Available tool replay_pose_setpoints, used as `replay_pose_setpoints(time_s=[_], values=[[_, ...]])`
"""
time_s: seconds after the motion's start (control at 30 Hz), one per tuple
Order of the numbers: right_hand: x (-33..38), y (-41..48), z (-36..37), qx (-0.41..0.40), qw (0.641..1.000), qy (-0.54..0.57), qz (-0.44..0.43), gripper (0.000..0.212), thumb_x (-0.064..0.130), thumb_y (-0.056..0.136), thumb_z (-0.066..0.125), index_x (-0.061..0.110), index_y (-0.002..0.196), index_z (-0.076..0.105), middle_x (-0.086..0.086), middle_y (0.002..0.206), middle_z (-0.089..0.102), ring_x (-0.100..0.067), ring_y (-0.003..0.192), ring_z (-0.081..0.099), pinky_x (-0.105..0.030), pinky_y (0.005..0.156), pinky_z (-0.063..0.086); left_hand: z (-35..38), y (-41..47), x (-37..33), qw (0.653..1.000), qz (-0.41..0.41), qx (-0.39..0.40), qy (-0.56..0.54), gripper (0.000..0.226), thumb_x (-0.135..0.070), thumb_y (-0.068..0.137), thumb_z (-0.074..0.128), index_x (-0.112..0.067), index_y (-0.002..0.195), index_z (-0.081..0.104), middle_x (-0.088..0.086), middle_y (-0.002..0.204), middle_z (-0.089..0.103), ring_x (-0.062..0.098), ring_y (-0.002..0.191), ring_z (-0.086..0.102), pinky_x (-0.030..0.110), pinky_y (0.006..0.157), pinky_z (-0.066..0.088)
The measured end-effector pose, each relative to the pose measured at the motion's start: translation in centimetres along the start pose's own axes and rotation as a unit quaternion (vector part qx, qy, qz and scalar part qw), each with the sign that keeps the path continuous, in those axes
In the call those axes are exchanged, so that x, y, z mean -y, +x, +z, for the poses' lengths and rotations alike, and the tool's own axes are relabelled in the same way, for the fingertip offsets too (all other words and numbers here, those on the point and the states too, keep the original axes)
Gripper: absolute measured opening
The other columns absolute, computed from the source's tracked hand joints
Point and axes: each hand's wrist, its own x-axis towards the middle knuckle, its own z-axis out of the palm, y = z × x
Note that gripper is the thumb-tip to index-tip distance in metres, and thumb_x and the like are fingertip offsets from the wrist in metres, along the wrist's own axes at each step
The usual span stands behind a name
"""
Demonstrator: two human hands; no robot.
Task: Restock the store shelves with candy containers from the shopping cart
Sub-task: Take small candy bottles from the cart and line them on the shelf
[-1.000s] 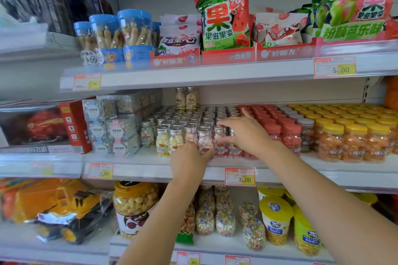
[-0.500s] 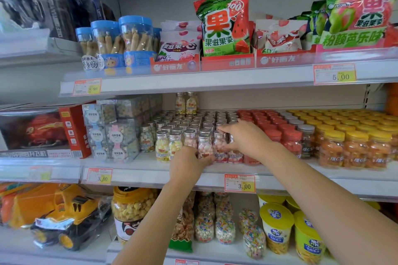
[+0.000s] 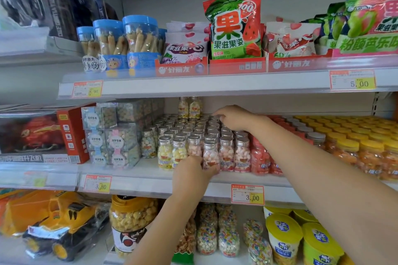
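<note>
Standing right by this, and my biggest worry is a domino job. The silver-capped bottles (image 3: 185, 133) are packed cap to cap on the middle shelf (image 3: 150, 170), straight above the 3.00 price tag (image 3: 247, 194). The right hand (image 3: 233, 117) is reaching over them toward the back rows, with the forearm crossing just above the red-lidded jars (image 3: 259, 158). One nudge from that arm and I'd guess a whole row tips. Its fingers curl down onto the caps, but I can't tell if they're actually pinching one.

Smaller risk: the left hand (image 3: 192, 173) has its fingers wrapped round the base of the pink bottle (image 3: 210, 155), just above and left of the tag, right at the shelf lip. If it's let go sloppily there, it could roll off the edge.

Containers, big to small:
- The popcorn jar (image 3: 133, 221) sits below and well left of the tag, and it looks like popcorn inside.
- The blue-lidded tubs (image 3: 140, 36) are far up and left of the tag, holding pale sticks.
- The yellow-lidded jars (image 3: 349, 153) are up and right of the tag, full of orange sweets.
- The red-lidded jars sit just above and right of the tag, holding reddish sweets.
- The little silver-capped ones hold pink pellets directly above the tag and yellow ones further left.

The cart's not in sight from here.
</note>
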Motion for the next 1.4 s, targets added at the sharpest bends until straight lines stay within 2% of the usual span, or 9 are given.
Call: replay_pose_setpoints(time_s=[0.2, 0.47, 0.63, 0.73, 0.8, 0.9, 1.07, 1.27, 1.4], values=[[0.0, 4.3, 1.2, 0.055, 0.996, -0.067, 0.009, 0.064, -0.011, 0.09, 0.029, 0.025, 0.139, 0.048, -0.006, 0.15, 0.036, -0.026, 0.122, 0.048, -0.025, 0.086, 0.044, 0.4, 0.3, 0.5, 0.999, 0.018, -0.015, 0.036, 0.045, -0.053, 0.084, 0.061, -0.014, 0.065, 0.048, -0.004, 0.057, 0.045, 0.009, 0.053, 0.042, 0.022, 0.045, 0.027], [-0.7, 5.8, 1.3, 0.074, 0.989, -0.128, -0.013, 0.07, -0.014, 0.087, 0.029, 0.03, 0.139, 0.047, -0.005, 0.147, 0.042, -0.019, 0.096, 0.049, -0.017, 0.053, 0.031, 1.0, 0.4, 1.0, 0.999, 0.033, -0.028, 0.033, 0.046, -0.058, 0.083, 0.058, -0.012, 0.079, 0.062, -0.001, 0.067, 0.058, 0.015, 0.067, 0.056, 0.026, 0.055, 0.041], [-0.5, 6.2, 1.2, 0.091, 0.981, -0.168, -0.021, 0.07, -0.013, 0.088, 0.031, 0.029, 0.142, 0.043, -0.006, 0.144, 0.045, -0.025, 0.113, 0.052, -0.025, 0.087, 0.045, 1.0, 0.4, 1.0, 0.999, 0.026, -0.023, 0.025, 0.047, -0.058, 0.083, 0.058, -0.011, 0.076, 0.059, -0.001, 0.062, 0.052, 0.016, 0.063, 0.052, 0.025, 0.052, 0.036], [-0.3, 6.5, 0.5, 0.144, 0.971, -0.187, -0.034, 0.06, -0.004, 0.092, 0.046, 0.023, 0.145, 0.038, 0.003, 0.112, 0.061, -0.009, 0.074, 0.053, -0.009, 0.063, 0.043, 0.9, 0.3, 0.9, 0.999, 0.028, -0.023, 0.029, 0.048, -0.058, 0.084, 0.058, -0.011, 0.074, 0.057, -0.002, 0.059, 0.047, 0.015, 0.059, 0.048, 0.025, 0.05, 0.033], [-0.3, 6.9, 0.3, 0.141, 0.97, -0.193, -0.046, 0.057, 0.003, 0.092, 0.055, 0.019, 0.144, 0.038, 0.002, 0.116, 0.063, 0.0, 0.058, 0.036, -0.006, 0.045, 0.032, 0.8, 0.3, 0.9, 0.999, 0.03, -0.021, 0.03, 0.048, -0.058, 0.084, 0.057, -0.012, 0.073, 0.056, -0.002, 0.058, 0.047, 0.014, 0.057, 0.046, 0.024, 0.048, 0.032], [-0.7, 7.5, 0.6, 0.123, 0.968, -0.209, -0.066, 0.055, 0.008, 0.09, 0.061, 0.019, 0.141, 0.043, -0.003, 0.138, 0.052, -0.004, 0.072, 0.049, -0.01, 0.06, 0.034, 0.7, 0.2, 0.9, 0.999, 0.032, -0.02, 0.029, 0.048, -0.058, 0.084, 0.057, -0.013, 0.07, 0.051, -0.002, 0.057, 0.044, 0.013, 0.054, 0.042, 0.024, 0.047, 0.03], [-1.4, 7.2, 0.8, 0.1, 0.97, -0.199, -0.093, 0.047, 0.014, 0.091, 0.061, 0.018, 0.137, 0.05, -0.005, 0.131, 0.059, -0.02, 0.103, 0.056, -0.024, 0.082, 0.04, 0.7, 0.2, 0.8, 0.999, 0.037, -0.019, 0.034, 0.048, -0.058, 0.085, 0.056, -0.013, 0.071, 0.052, -0.002, 0.058, 0.045, 0.013, 0.054, 0.043, 0.025, 0.048, 0.032], [-1.5, 6.6, 0.9, 0.074, 0.966, -0.216, -0.121, 0.045, 0.006, 0.091, 0.059, 0.016, 0.135, 0.053, 0.009, 0.074, 0.05, -0.001, 0.057, 0.035, -0.008, 0.047, 0.032, 0.8, 0.0, 0.9, 0.997, 0.051, -0.039, 0.035, 0.053, -0.059, 0.085, 0.055, -0.011, 0.106, 0.064, 0.002, 0.085, 0.067, 0.015, 0.075, 0.061, 0.029, 0.067, 0.052], [-1.4, 7.1, 1.3, 0.052, 0.965, -0.224, -0.125, 0.044, 0.002, 0.087, 0.061, 0.014, 0.129, 0.059, -0.007, 0.108, 0.067, -0.005, 0.057, 0.039, -0.014, 0.048, 0.029, 0.6, 0.1, 0.9, 0.998, 0.046, -0.027, 0.042, 0.048, -0.06, 0.085, 0.054, -0.013, 0.093, 0.062, -0.002, 0.066, 0.056, 0.014, 0.063, 0.055, 0.023, 0.052, 0.043]])
